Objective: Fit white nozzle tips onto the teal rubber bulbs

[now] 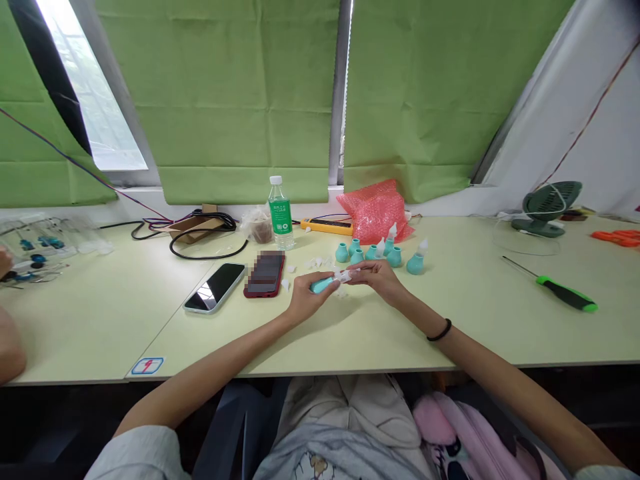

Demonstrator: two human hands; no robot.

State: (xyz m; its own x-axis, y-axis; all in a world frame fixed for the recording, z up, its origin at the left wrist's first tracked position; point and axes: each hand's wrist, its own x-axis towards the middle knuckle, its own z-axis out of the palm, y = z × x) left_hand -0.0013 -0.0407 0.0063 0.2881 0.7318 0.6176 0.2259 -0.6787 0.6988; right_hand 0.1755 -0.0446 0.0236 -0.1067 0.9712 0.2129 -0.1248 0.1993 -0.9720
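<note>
My left hand (310, 297) is closed round a teal squeeze bulb (321, 285), tipped on its side just above the table. A clear nozzle (343, 275) points from the bulb toward the right. My right hand (377, 279) pinches the far end of this nozzle with thumb and fingertips. Behind my right hand stand several teal bulbs (356, 256), some open at the top. A few others carry a translucent tip, such as the bulb (415, 263) farthest right. Small white and clear plastic pieces (315, 263) lie scattered behind my left hand.
Two phones, a white one (215, 288) and a red-cased one (265, 275), lie to the left. Behind stand a water bottle (281, 217) and a pink bubble-wrap bag (377, 212). A screwdriver (565, 292) and small fan (545, 208) are right. Another person's arm (10, 343) rests at far left.
</note>
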